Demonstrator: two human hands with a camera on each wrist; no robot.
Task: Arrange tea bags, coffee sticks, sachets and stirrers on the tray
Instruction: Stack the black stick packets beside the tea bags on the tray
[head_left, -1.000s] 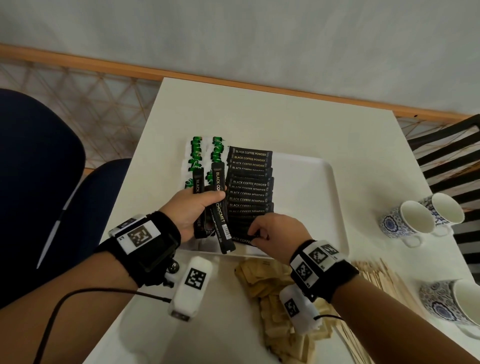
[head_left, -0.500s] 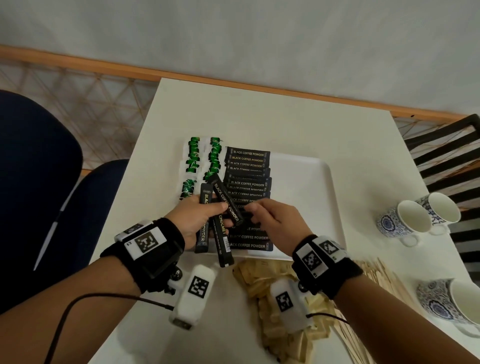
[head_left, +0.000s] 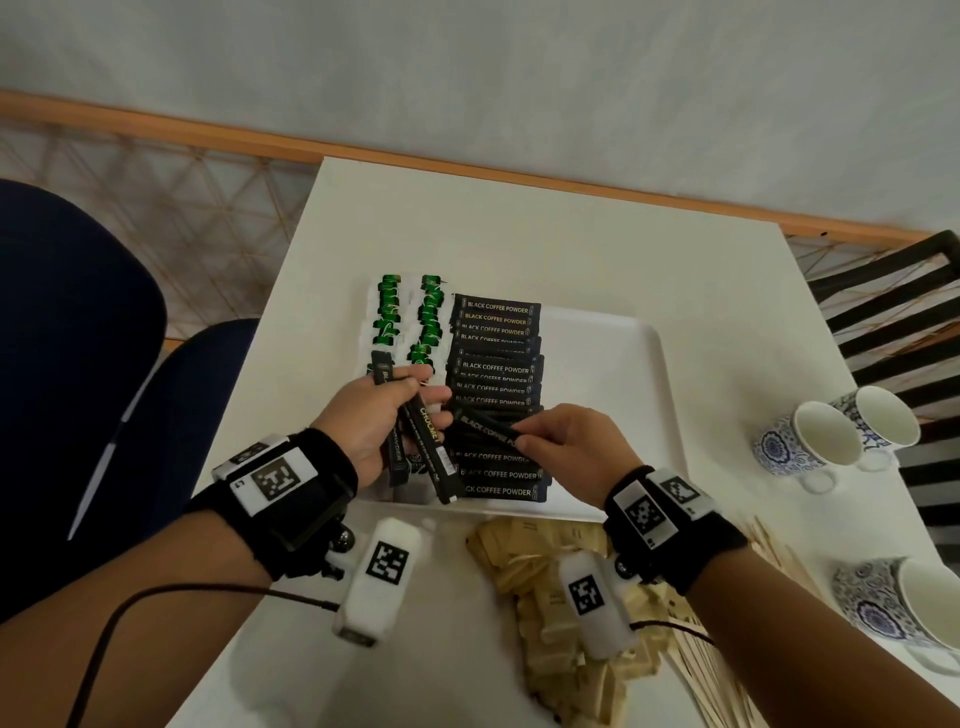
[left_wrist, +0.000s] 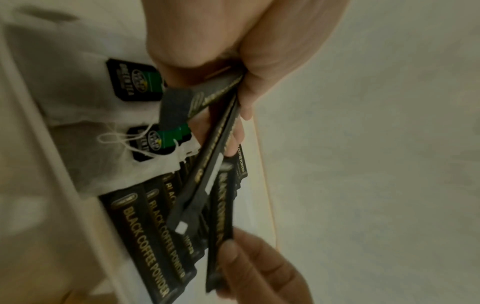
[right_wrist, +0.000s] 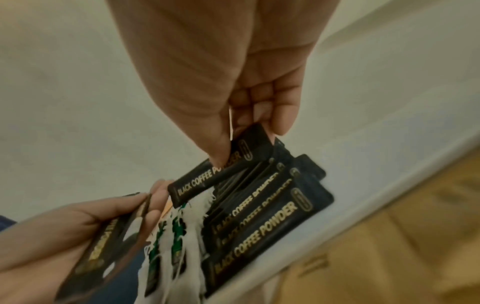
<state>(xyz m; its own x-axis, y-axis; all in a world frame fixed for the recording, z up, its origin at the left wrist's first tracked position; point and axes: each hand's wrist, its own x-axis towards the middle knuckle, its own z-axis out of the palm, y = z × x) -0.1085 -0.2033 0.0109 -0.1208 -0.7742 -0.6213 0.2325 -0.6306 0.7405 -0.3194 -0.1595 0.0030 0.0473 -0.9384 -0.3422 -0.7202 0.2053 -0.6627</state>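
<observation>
L hand (head_left: 376, 415) grips a few black coffee sticks (head_left: 423, 441) over tray (head_left: 613, 364). R hand (head_left: 566, 447) pinches one stick (head_left: 485, 428) above the laid row (head_left: 496, 384), w/ tea bags (head_left: 410, 317) beside it.

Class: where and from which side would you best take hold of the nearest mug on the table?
Probably by the handle, coming from the near right. The mug lies tipped, mouth facing right, so its rounded wall offers less purchase; only part of the handle shows.

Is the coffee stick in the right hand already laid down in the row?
Not yet: the right hand pinches the coffee stick tilted above the row.
</observation>
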